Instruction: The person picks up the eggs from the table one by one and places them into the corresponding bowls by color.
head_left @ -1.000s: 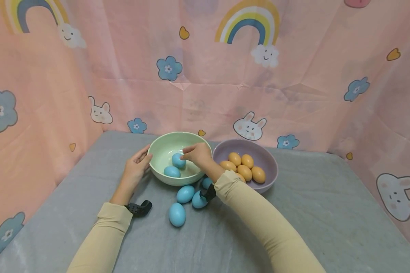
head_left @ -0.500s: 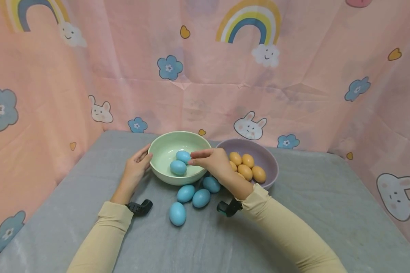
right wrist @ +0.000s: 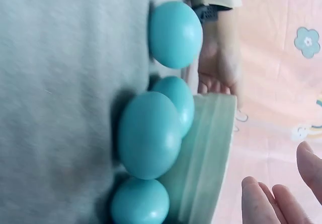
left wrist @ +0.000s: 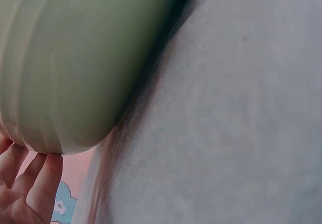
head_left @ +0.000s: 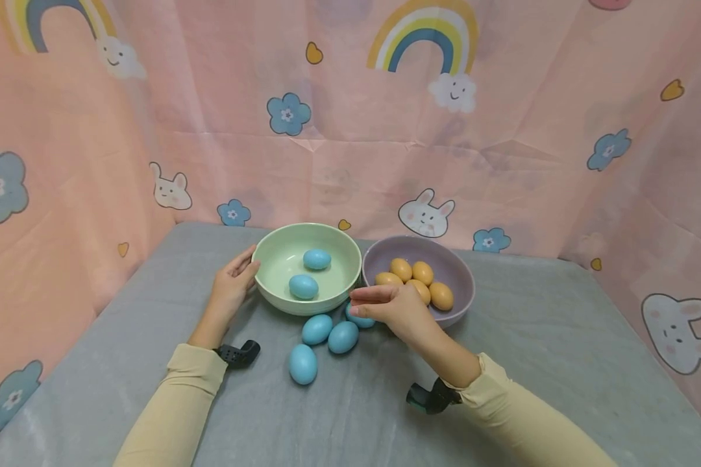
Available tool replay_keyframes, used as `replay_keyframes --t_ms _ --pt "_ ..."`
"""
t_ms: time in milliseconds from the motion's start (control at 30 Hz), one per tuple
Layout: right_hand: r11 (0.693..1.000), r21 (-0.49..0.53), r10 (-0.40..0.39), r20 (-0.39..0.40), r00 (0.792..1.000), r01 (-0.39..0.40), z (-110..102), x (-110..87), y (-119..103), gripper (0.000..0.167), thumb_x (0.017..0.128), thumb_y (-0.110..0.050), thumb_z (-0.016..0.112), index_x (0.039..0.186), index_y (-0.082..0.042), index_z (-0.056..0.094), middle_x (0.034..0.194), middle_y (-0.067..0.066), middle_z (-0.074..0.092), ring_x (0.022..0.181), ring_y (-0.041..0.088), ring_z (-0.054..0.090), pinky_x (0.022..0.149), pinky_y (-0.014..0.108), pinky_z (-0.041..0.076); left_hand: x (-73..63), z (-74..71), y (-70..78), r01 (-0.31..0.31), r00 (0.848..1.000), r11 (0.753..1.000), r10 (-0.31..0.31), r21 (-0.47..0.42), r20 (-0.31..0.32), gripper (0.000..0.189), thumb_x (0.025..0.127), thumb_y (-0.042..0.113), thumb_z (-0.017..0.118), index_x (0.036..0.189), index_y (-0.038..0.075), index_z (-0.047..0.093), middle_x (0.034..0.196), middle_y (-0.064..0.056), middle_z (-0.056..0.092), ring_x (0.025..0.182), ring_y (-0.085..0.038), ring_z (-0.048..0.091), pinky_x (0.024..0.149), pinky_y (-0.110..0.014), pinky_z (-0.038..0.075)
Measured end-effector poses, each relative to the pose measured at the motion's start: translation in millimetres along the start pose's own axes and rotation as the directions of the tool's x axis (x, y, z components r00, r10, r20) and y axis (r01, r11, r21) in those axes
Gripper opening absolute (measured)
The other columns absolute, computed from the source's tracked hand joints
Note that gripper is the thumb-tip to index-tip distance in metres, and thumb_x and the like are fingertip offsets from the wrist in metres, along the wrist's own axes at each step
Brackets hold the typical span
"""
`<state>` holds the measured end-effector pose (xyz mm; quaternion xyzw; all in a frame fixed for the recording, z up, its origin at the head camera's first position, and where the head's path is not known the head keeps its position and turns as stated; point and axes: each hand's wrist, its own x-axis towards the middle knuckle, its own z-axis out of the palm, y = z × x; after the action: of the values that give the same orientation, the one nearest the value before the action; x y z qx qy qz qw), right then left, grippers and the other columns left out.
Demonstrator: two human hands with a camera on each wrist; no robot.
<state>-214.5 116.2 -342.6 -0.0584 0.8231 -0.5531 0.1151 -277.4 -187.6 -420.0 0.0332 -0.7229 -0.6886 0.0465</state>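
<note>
As the head view shows, two blue eggs (head_left: 304,287) lie in the green bowl (head_left: 280,263) toward the far edge of the table (head_left: 152,311), four before it by the right hand (head_left: 402,313). Left wrist view: straight fingers (left wrist: 46,181) of the left hand (left wrist: 21,201) touch the bowl. Right wrist view: fingers parted from thumb (right wrist: 310,168), holding nothing.

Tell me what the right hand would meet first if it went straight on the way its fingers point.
Probably the green bowl, at its near right side; the right hand may instead be high enough to clear its edge, since height is hard to judge.
</note>
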Motion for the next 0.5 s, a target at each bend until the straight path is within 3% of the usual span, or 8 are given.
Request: replay_keyframes --t_ms 133,500 --pt "0.999 0.048 -0.003 0.032 0.999 0.002 -2.2 -9.3 6.9 0.039 0.084 -0.018 0.08 0.118 -0.001 0.072 0.107 0.009 0.077 0.098 0.007 0.071 0.086 0.019 0.059 0.0 0.4 0.9 -0.001 1.0 1.0 0.001 -0.003 -0.001 0.054 0.104 0.023 0.053 0.154 0.013 0.036 0.161 -0.006 0.035 0.146 -0.019 0.04 0.108 -0.021 0.047" --pt "0.999 0.039 0.026 0.027 0.999 -0.027 -0.6 -23.1 23.6 0.042 0.083 -0.018 0.081 0.119 0.001 0.071 0.113 0.013 0.075 0.106 0.015 0.071 0.096 0.033 0.059 1.6 1.3 -0.8 0.008 1.0 1.0 -0.008 0.0 -0.015 0.053 0.104 0.022 0.054 0.154 0.014 0.038 0.16 -0.004 0.037 0.145 -0.018 0.041 0.108 -0.022 0.047"
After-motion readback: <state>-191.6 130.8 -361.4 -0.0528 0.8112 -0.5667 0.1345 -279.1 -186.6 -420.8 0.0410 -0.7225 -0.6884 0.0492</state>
